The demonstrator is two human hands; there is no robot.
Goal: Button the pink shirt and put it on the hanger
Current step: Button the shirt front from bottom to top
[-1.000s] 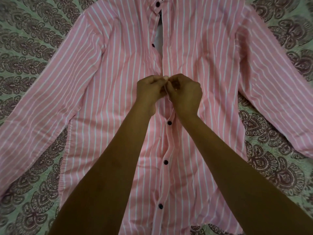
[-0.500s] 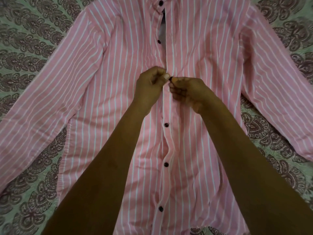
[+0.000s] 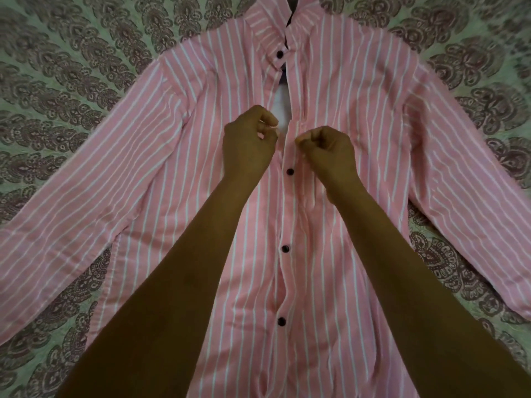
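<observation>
Head view: our curled left hand (image 3: 249, 145) and right hand (image 3: 327, 152) pinch the striped pink shirt (image 3: 178, 173) plackets on the paisley bedspread (image 3: 57, 67).

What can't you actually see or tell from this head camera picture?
- Hanger: none in the head view.
- Button being worked on: hidden behind the left hand and right hand.
- Pink shirt hem and cuffs: cut off by the frame edges.
- Collar's inside: too dark to make out.
</observation>
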